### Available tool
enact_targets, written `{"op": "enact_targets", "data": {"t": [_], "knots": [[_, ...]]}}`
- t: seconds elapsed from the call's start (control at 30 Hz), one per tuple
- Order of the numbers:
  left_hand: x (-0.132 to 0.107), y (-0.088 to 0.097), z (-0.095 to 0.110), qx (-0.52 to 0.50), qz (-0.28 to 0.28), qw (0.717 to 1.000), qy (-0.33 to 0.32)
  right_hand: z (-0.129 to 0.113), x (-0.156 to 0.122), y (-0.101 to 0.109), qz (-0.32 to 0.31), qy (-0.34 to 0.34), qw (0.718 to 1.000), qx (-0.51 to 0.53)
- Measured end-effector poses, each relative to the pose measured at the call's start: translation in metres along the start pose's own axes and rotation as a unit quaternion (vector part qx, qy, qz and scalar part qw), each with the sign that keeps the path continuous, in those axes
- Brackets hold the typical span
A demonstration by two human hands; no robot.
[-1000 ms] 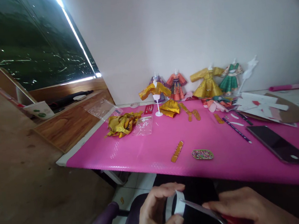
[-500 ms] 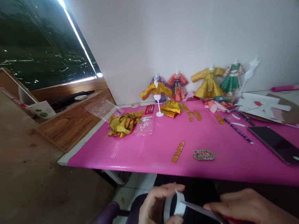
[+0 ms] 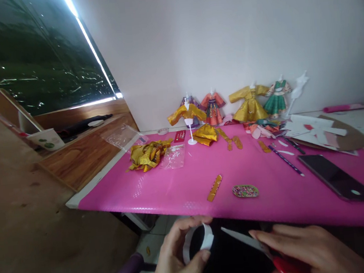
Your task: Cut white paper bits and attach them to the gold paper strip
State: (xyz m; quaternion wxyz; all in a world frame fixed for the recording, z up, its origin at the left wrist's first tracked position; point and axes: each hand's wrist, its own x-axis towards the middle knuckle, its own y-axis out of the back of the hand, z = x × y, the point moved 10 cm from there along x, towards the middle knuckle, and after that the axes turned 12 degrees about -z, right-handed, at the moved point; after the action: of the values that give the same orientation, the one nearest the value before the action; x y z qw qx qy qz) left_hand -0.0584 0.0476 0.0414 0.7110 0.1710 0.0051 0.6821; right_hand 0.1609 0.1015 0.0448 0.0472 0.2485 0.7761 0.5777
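My left hand (image 3: 176,256) grips a roll of white tape (image 3: 206,238) between thumb and fingers, below the table's front edge. A short end of tape stands up at the roll's right side. In my right hand (image 3: 306,244) is a pair of scissors (image 3: 243,239) with red handles. Its blades point left toward the tape, with a small gap between tip and roll. On the table above lie a thin golden strip (image 3: 214,188) and an oval patterned clip-like piece (image 3: 245,191).
Along the wall stand small dressed mannequins (image 3: 213,108) on the pink table (image 3: 161,193). Gold scraps (image 3: 148,155) lie at left beside a plastic bag (image 3: 173,156). A pencil (image 3: 288,161), a phone (image 3: 338,178) and white paper pieces (image 3: 315,131) are at right.
The scissor tip touched the tape before and is now apart from it. My left hand has moved left with the roll. The whole view has shifted slightly.
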Motion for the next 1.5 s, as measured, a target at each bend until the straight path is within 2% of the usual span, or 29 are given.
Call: {"op": "enact_targets", "data": {"t": [0.07, 0.13, 0.2, 0.27, 0.37, 0.43, 0.53, 0.6, 0.73, 0.83, 0.97, 1.13, 1.3, 1.5], "knots": [[0.013, 0.009, -0.004, 0.132, -0.011, 0.991, 0.024, 0.001, -0.004, 0.003, 0.014, -0.005, 0.999, -0.049], [0.034, 0.019, -0.006, 0.273, -0.018, 0.961, 0.029, -0.002, -0.004, 0.012, 0.038, -0.004, 0.996, -0.075], [0.057, 0.031, -0.014, 0.303, -0.016, 0.952, 0.028, -0.005, -0.002, 0.021, 0.057, -0.002, 0.994, -0.097], [0.079, 0.041, -0.025, 0.323, -0.017, 0.946, 0.025, -0.005, 0.001, 0.021, 0.050, -0.006, 0.992, -0.116], [0.102, 0.047, -0.043, 0.337, -0.041, 0.940, 0.030, 0.003, 0.000, 0.012, 0.029, -0.039, 0.992, -0.119], [0.108, 0.045, -0.048, 0.333, -0.059, 0.940, 0.032, 0.010, -0.006, 0.004, 0.025, -0.063, 0.991, -0.119], [0.106, 0.036, -0.036, 0.310, -0.062, 0.949, 0.027, 0.013, -0.011, -0.006, 0.017, -0.075, 0.989, -0.127], [0.098, 0.024, -0.021, 0.277, -0.069, 0.958, 0.023, 0.010, -0.010, -0.003, 0.024, -0.067, 0.990, -0.124], [0.078, -0.017, 0.005, 0.202, -0.166, 0.965, 0.036, -0.004, 0.003, 0.010, 0.009, -0.024, 0.994, -0.104], [0.068, -0.033, 0.013, 0.163, -0.205, 0.963, 0.058, -0.007, 0.009, 0.016, 0.009, -0.019, 0.996, -0.083], [0.064, -0.037, 0.013, 0.132, -0.214, 0.964, 0.092, -0.004, 0.008, 0.014, 0.013, -0.033, 0.997, -0.063], [0.065, -0.038, 0.015, 0.136, -0.212, 0.962, 0.104, -0.009, 0.007, 0.021, 0.044, -0.013, 0.996, -0.075], [0.064, -0.038, 0.016, 0.142, -0.211, 0.962, 0.102, -0.005, 0.010, 0.016, 0.008, -0.030, 0.998, -0.060], [0.067, -0.038, 0.017, 0.140, -0.208, 0.963, 0.096, -0.006, 0.010, 0.017, 0.014, -0.031, 0.997, -0.075]]}}
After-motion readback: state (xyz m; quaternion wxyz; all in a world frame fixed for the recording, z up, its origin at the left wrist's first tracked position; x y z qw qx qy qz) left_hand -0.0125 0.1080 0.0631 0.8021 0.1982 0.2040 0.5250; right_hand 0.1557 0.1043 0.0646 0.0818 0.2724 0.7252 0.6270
